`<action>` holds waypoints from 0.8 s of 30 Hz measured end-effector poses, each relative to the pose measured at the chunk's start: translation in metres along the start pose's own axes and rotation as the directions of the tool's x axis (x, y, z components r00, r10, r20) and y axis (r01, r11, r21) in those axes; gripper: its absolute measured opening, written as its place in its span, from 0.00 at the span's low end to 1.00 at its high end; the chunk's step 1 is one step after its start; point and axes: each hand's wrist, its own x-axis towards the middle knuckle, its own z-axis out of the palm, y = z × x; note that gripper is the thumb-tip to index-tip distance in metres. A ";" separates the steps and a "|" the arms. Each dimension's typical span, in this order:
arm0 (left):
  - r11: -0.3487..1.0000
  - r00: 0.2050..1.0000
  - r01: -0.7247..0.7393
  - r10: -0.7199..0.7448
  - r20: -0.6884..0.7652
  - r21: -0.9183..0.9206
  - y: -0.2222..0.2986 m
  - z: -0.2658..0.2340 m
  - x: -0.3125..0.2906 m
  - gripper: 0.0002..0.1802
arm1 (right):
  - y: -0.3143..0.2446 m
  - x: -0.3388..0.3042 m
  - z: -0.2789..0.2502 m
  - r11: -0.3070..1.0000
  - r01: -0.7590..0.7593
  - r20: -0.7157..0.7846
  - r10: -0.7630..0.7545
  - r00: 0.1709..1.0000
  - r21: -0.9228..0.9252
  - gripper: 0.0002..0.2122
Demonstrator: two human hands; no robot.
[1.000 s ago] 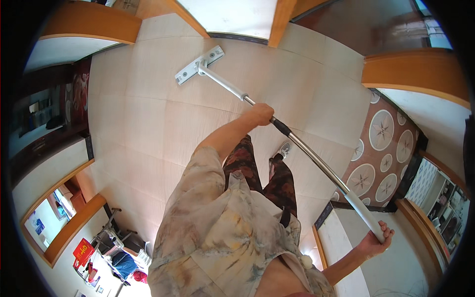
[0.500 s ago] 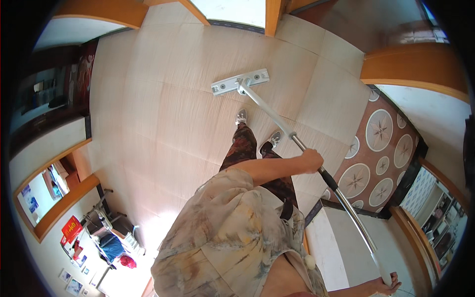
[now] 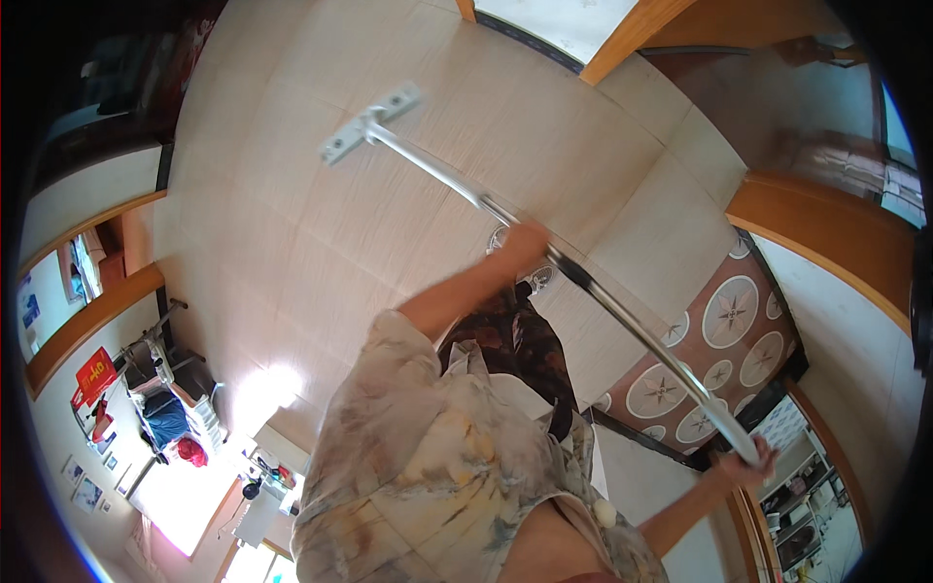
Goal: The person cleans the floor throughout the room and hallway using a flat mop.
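A flat mop (image 3: 432, 172) with a silver pole slants from the upper left to the lower right across the floor. Its pale, narrow rectangular head (image 3: 342, 142) lies on the tiles, slightly blurred. My left hand (image 3: 526, 246) is wrapped round the middle of the pole, just above a black grip section. At the pole's upper end, my right hand (image 3: 748, 462) closes round the white handle end. My feet, in light shoes, show below the pole near my left hand, one of them partly hidden by it.
Beige tiled floor (image 3: 292, 185) spreads around me. A brown floor panel with pale circles (image 3: 664, 391) lies to the right. Wooden-framed doorways and a dark cabinet (image 3: 107, 87) edge the floor. A rack with clothes (image 3: 167, 413) stands at the lower left.
The mop head has swung left and farther away, turning as it went. My left hand has moved left and up with the pole; my right hand has risen too. The whole view has turned.
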 end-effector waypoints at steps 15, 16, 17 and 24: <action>0.743 0.742 0.662 -0.629 -0.233 0.100 -0.294 -0.121 -0.016 0.16 | 0.109 -0.249 0.278 0.821 -0.567 0.645 0.470 0.602 -0.069 0.06; 0.768 0.757 0.635 -0.600 -0.257 0.078 -0.281 -0.120 -0.012 0.13 | 0.102 -0.234 0.273 0.838 -0.539 0.626 0.468 0.624 -0.089 0.05; 0.797 0.788 0.599 -0.571 -0.231 0.074 -0.283 -0.114 -0.014 0.13 | 0.095 -0.221 0.269 0.845 -0.523 0.619 0.470 0.629 -0.111 0.05; 0.917 0.926 0.375 -0.376 -0.015 0.138 -0.147 -0.076 0.027 0.09 | 0.005 -0.111 0.203 0.892 -0.452 0.588 0.382 0.713 -0.032 0.04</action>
